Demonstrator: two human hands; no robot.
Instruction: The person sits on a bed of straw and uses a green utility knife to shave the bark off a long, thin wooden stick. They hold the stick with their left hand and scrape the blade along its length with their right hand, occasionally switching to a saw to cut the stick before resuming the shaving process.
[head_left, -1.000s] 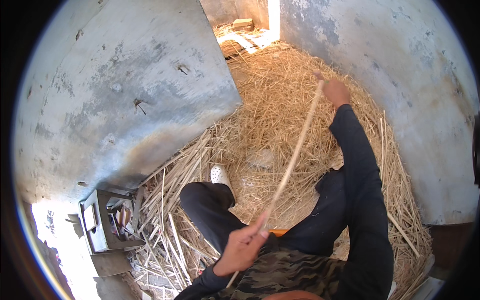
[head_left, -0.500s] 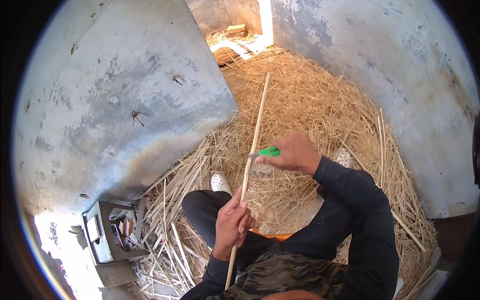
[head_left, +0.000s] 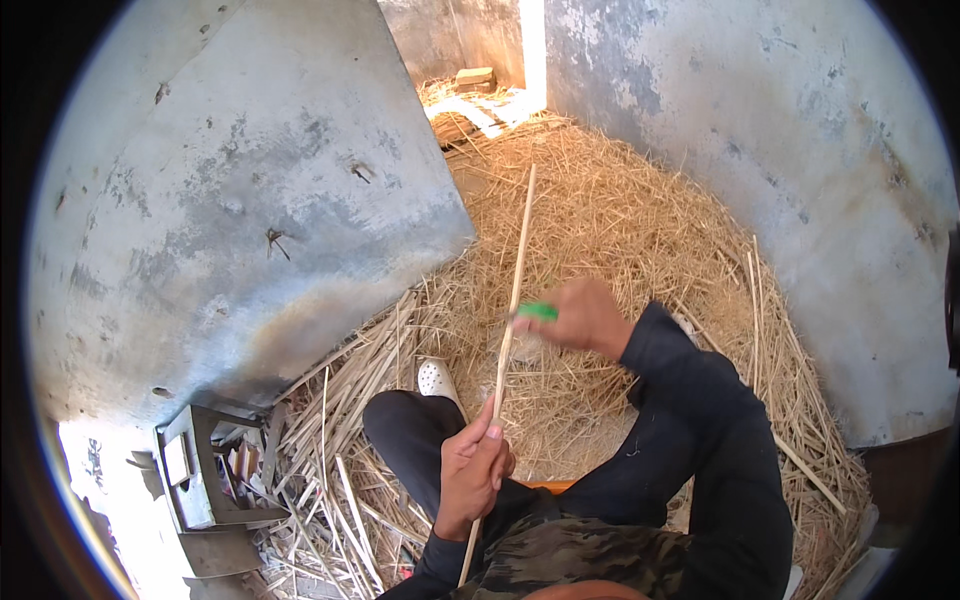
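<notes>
A long, pale wooden stick [head_left: 521,245] slants up and away from my lap. My left hand [head_left: 475,468] is wrapped round its lower part, thumb lying along it. My right hand [head_left: 580,318] is closed on a green-handled knife [head_left: 537,311], farther up the stick. The knife's short dark end is at the stick's side; motion blurs it and the fingers, so I cannot tell whether it touches. Below my left hand, the stick's near end passes over my dark trousers.
Curly shavings [head_left: 620,220] cover the floor ahead. Cut strips [head_left: 340,420] pile up at left, beside a small wooden stool-like frame [head_left: 215,470] lying on its side. Worn walls [head_left: 250,180] stand on both sides. A brick [head_left: 475,77] lies far off. My white clog [head_left: 436,378] shows.
The stick's far tip is slightly lower in the picture, and my left hand is a little to the right. My right hand with the knife has shifted slightly right along with the stick.
</notes>
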